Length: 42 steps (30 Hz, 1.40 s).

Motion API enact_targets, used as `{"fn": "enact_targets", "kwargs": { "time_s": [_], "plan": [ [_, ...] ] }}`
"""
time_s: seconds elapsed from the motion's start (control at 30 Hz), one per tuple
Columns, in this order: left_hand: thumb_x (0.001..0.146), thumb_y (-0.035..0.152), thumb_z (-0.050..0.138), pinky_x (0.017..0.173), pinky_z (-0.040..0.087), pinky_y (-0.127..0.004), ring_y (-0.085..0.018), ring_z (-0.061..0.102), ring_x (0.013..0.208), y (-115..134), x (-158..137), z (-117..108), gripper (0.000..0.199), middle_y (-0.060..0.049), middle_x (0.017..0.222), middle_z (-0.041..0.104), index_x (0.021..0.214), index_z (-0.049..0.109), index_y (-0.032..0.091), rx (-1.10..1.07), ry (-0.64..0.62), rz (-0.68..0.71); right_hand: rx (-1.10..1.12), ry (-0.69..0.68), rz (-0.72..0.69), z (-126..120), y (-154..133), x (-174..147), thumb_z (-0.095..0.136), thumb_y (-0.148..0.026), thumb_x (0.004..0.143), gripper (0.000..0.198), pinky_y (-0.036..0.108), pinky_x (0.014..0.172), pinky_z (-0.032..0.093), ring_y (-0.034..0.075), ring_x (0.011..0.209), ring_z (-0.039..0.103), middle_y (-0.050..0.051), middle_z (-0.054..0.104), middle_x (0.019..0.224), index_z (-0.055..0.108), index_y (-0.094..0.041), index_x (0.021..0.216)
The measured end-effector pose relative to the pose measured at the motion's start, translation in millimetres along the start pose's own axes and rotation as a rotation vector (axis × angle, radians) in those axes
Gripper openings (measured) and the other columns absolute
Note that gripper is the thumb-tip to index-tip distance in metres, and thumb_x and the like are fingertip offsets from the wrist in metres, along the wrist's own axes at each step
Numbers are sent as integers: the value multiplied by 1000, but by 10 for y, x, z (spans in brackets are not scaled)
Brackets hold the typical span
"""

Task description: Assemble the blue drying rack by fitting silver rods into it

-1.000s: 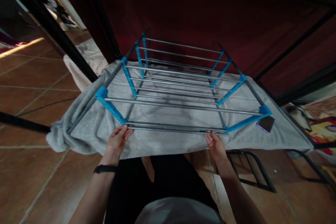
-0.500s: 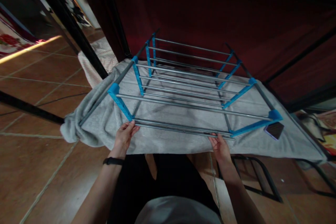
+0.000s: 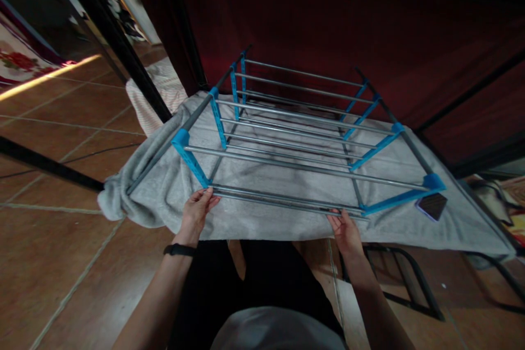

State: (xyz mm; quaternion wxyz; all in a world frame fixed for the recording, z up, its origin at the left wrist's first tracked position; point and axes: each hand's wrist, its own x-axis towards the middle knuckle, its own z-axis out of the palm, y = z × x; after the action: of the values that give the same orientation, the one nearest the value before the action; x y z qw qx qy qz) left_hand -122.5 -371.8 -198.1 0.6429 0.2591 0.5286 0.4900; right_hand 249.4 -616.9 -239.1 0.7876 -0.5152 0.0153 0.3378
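Note:
A rack frame of grey metal tubes and blue plastic connectors lies on a grey blanket in front of me. Along its near lower edge, two tubes run side by side. My left hand pinches the left end of the nearer metal tube, close to the lower end of a blue connector. Near the other end, my right hand grips the same tube from below, just short of the right blue connector. The tube's left tip is hidden by my fingers.
A dark phone-like object lies on the blanket beside the rack's right corner. Dark red fabric hangs behind. Black metal poles stand at the left. A black metal leg frame is below on the tiled floor.
The view has shifted very slightly, so everything sits a little further right. Both hands keep their hold on the tube; the rack has not visibly moved.

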Motion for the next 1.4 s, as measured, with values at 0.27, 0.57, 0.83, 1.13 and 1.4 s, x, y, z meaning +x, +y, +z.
{"fn": "enact_targets", "kwargs": {
  "time_s": [0.27, 0.57, 0.83, 1.13, 1.4],
  "plan": [
    [77, 8, 75, 68, 61, -21, -9, 65, 61, -3, -1, -6, 10, 1, 69, 65, 78, 65, 12, -13, 4, 4, -14, -27, 9, -15, -16, -8, 76, -26, 72, 13, 33, 90, 58, 17, 88, 72, 2, 74, 83, 65, -21, 75],
    [79, 3, 67, 71, 60, -23, -9, 67, 64, 35, -7, -17, 10, -2, 75, 69, 78, 67, 12, -47, -12, -34, 4, -49, 43, -17, -33, 0, 74, -24, 68, 13, 31, 86, 59, 16, 86, 72, 0, 74, 81, 63, -23, 74],
    [86, 2, 57, 78, 61, -25, -15, 73, 83, 92, -168, 13, 16, -7, 88, 75, 84, 68, 13, -105, -103, -195, 36, -46, 57, 0, -35, -7, 72, -21, 69, 10, 30, 84, 59, 16, 84, 72, 0, 74, 81, 64, -23, 76],
    [80, 2, 67, 83, 61, -29, -20, 73, 92, -10, -605, 288, 18, -11, 100, 76, 92, 71, 14, -107, -222, -230, 62, -38, 107, 111, -8, -131, 74, -24, 74, 12, 32, 89, 59, 15, 84, 72, 0, 74, 82, 65, -23, 82],
    [67, 21, 85, 89, 59, -33, -19, 72, 88, -111, -1032, 513, 31, -12, 103, 75, 94, 71, 15, -28, -386, -201, 156, -109, 203, 422, 84, -490, 74, -23, 76, 11, 33, 89, 59, 16, 84, 71, 0, 74, 83, 66, -22, 83]
  ]
}}
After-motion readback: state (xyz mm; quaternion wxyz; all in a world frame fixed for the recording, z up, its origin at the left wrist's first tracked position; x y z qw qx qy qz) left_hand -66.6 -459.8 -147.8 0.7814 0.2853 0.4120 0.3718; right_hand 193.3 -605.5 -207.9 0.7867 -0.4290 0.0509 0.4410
